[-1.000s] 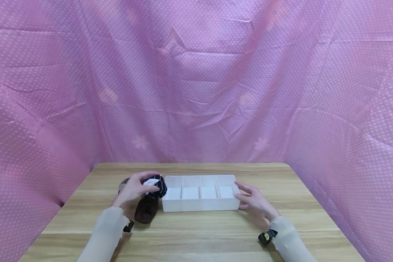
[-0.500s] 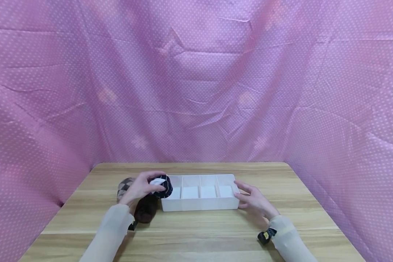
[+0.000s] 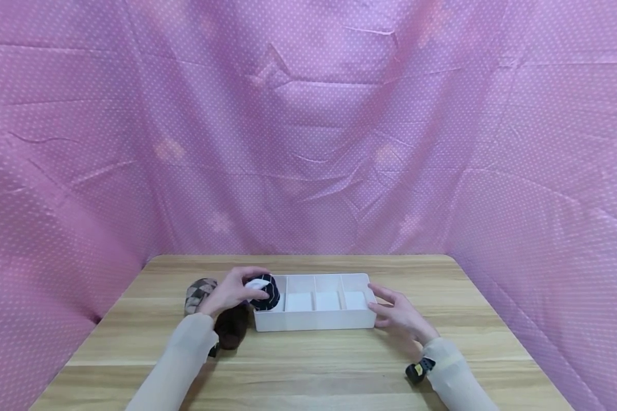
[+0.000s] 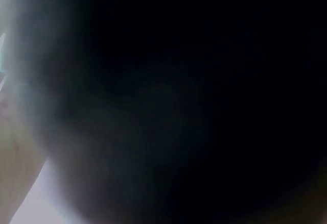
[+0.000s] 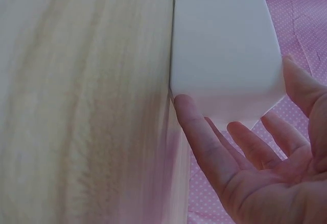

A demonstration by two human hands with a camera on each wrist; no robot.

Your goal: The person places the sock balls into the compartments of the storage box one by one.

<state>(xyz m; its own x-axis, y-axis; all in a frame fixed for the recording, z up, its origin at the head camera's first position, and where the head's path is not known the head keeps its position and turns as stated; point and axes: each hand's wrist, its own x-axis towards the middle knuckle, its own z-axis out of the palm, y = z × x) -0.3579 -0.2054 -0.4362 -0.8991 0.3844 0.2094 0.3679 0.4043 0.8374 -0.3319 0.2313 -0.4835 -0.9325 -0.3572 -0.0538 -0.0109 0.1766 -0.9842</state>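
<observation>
At a light wooden table [image 3: 308,365] we see the left hand [image 3: 232,293] gripping a rolled navy-and-white striped sock bundle [image 3: 264,291], held over the leftmost compartment of a white plastic four-compartment organiser tray [image 3: 313,320]. The right hand [image 3: 398,315], fingers straight and spread, rests against the tray's right end. Two more rolled socks, dark brown [image 3: 231,329] and argyle [image 3: 197,293], lie just left of the tray.

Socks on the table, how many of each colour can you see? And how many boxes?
Dark striped rolled sock, held by the left hand: 1
Brown sock: 1
Checkered sock: 1
White divided box, right hand at its end: 1
Total: 4 things
</observation>
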